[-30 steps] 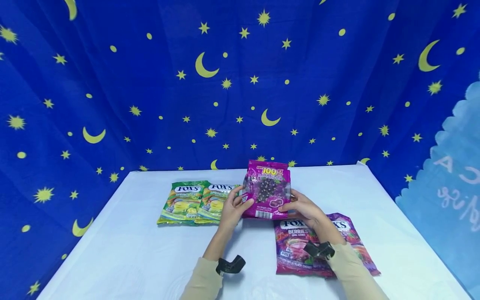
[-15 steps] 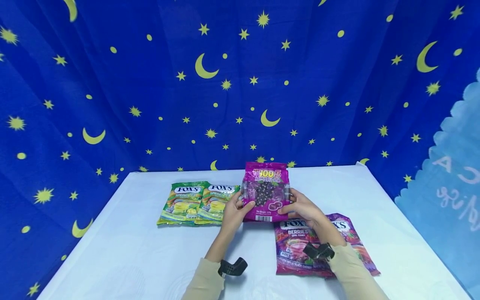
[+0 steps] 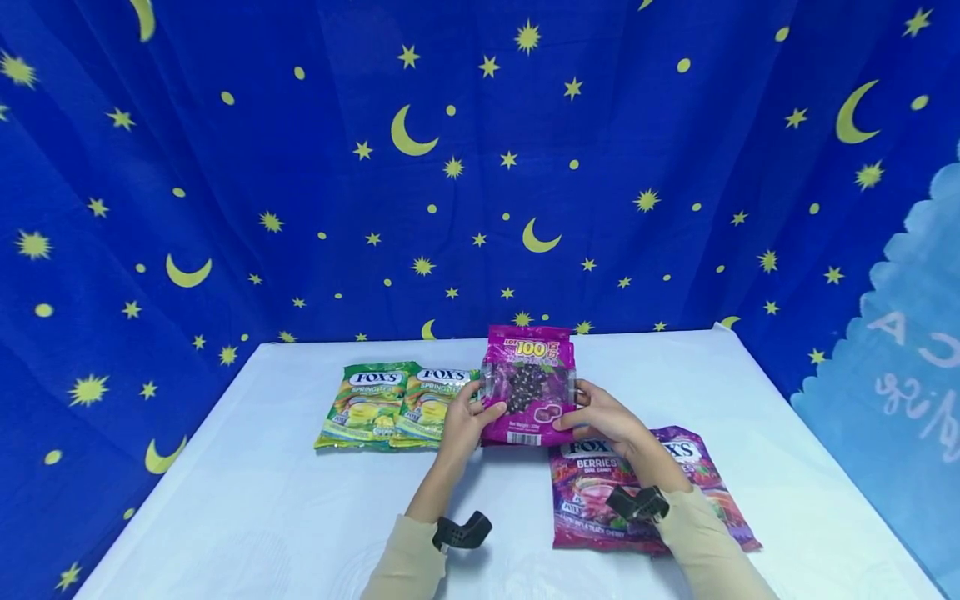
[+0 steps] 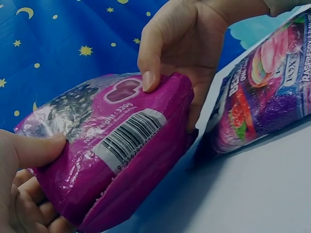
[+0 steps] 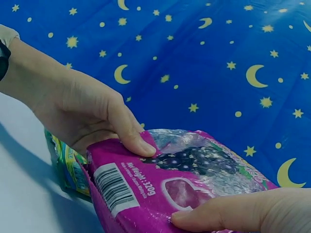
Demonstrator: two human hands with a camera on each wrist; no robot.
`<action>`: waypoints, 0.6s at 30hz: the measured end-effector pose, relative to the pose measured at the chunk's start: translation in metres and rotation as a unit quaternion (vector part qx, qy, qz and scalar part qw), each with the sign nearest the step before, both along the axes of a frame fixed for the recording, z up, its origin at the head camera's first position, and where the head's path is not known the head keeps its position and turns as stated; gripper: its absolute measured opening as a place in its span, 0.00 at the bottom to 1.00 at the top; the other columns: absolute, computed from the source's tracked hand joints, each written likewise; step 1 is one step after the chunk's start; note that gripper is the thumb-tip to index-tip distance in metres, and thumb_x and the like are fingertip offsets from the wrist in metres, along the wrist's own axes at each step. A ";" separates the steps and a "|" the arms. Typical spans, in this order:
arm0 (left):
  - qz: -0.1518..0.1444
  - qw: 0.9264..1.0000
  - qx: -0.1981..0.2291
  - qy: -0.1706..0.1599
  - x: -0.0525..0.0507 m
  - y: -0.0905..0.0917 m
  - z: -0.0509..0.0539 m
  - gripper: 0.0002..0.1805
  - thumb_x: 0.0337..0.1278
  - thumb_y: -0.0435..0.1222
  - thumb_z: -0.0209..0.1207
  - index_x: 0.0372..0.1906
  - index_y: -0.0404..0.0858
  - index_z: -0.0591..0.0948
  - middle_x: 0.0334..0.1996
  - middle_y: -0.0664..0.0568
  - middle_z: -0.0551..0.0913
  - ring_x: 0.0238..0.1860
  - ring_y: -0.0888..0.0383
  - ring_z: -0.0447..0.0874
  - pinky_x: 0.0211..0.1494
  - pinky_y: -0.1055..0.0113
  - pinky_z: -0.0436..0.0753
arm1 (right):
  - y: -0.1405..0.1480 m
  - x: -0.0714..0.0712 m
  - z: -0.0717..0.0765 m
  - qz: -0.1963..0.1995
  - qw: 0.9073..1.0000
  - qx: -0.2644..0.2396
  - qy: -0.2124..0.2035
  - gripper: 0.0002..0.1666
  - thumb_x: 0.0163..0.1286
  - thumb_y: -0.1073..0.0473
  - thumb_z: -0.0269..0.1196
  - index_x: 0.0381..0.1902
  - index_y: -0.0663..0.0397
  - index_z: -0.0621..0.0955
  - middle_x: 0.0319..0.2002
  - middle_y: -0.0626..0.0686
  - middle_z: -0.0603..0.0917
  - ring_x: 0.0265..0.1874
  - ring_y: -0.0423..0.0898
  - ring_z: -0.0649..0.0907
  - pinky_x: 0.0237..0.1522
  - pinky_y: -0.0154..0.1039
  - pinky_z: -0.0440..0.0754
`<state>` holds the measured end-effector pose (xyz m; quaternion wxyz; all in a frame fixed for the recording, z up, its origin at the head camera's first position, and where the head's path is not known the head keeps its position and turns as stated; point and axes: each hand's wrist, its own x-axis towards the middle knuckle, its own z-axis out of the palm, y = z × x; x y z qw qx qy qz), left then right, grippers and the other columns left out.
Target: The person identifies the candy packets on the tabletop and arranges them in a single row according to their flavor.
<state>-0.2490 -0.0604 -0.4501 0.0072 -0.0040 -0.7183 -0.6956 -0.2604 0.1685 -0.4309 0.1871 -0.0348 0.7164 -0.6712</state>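
Observation:
A magenta candy bag (image 3: 528, 383) with "LOT 100" lettering and a dark berry picture is held between both hands, its front tilted up. My left hand (image 3: 464, 427) grips its left side, thumb on the front and fingers curled behind, as the left wrist view shows. At the other side, my right hand (image 3: 604, 414) pinches the lower right part, its thumb beside the printed candies (image 4: 123, 91). In the left wrist view the bag's bottom edge looks raised off the table. Another bag seems to peek out behind its right edge, too little to be sure.
Two green Fox's Spring Tea candy bags (image 3: 367, 408) lie overlapping on the white table (image 3: 300, 517), left of my left hand. Under my right forearm lie purple Fox's Berries candy bags (image 3: 592, 500), partly covered. A blue curtain (image 3: 480, 192) with stars and moons rises behind the table.
The magenta bag has shifted slightly left and down, and its front has turned a little. Both hands keep their grip on it; the other bags have not moved.

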 end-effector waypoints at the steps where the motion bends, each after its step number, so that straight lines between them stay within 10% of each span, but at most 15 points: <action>1: -0.002 1.000 -0.001 0.000 0.000 -0.001 0.001 0.32 0.57 0.37 0.65 0.65 0.33 0.69 0.45 0.37 0.84 0.42 0.46 0.86 0.46 0.59 0.84 | 0.000 0.000 0.000 0.001 1.000 0.000 -0.001 0.55 0.51 0.69 0.70 0.72 0.66 0.53 0.62 0.68 0.69 0.49 0.55 0.80 0.48 0.50 0.82; 18: 0.025 0.990 -0.130 -0.037 -0.002 -0.021 0.015 0.33 0.56 0.39 0.66 0.65 0.32 0.71 0.58 0.36 0.77 0.56 0.41 0.77 0.59 0.50 0.76 | -0.020 -0.005 -0.001 0.040 0.998 0.036 -0.016 0.51 0.54 0.67 0.68 0.68 0.77 0.53 0.55 0.68 0.74 0.45 0.54 0.82 0.46 0.49 0.83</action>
